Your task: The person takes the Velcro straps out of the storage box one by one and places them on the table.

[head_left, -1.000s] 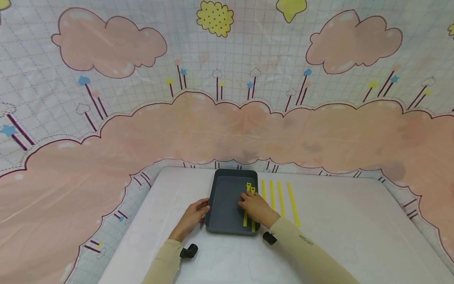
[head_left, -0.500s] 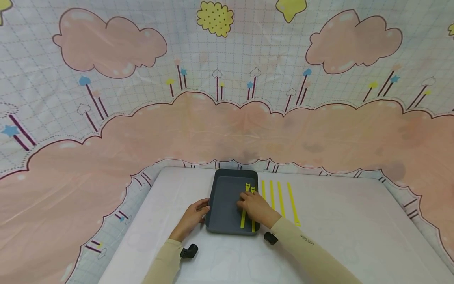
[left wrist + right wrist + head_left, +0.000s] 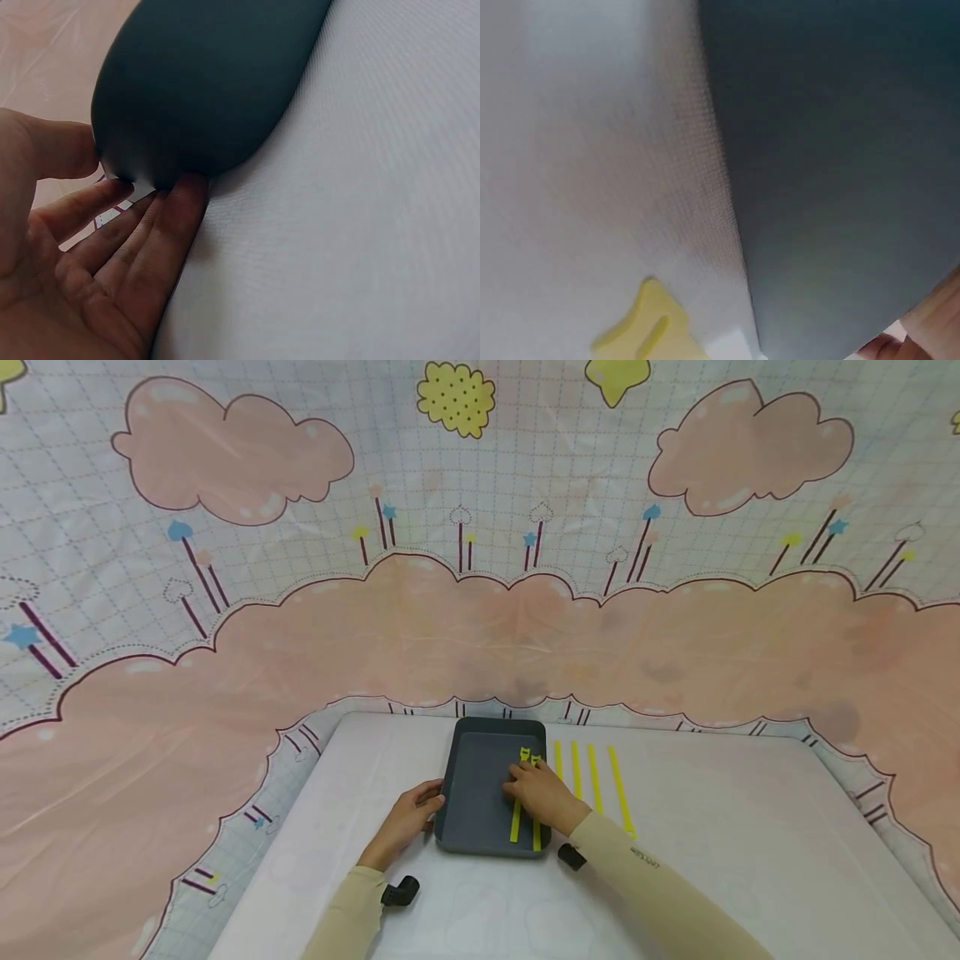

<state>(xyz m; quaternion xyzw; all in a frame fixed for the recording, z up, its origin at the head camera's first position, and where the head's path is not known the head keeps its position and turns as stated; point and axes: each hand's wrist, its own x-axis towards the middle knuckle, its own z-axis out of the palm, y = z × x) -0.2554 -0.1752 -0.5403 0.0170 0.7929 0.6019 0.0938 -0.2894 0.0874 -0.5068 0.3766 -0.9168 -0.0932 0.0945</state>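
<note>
Two yellow straps (image 3: 515, 825) in the grey tray (image 3: 476, 785) are partly covered by the right hand (image 3: 545, 795); whether either is pinched cannot be told. The tray's left side is touched by the left hand (image 3: 408, 820), fingers extended. Four more straps (image 3: 595, 778) are laid beside it.

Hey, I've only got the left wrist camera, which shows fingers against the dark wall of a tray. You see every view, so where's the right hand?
Observer: The head view has the right hand over the right part of the gray tray.
Operator: Okay, is anything lying inside the tray?
Observer: Yes, two yellow strips lie lengthwise in it, partly hidden by that hand.
Operator: And what's just outside, on the right?
Observer: Four more yellow strips, laid out in a row on the white table.
</note>
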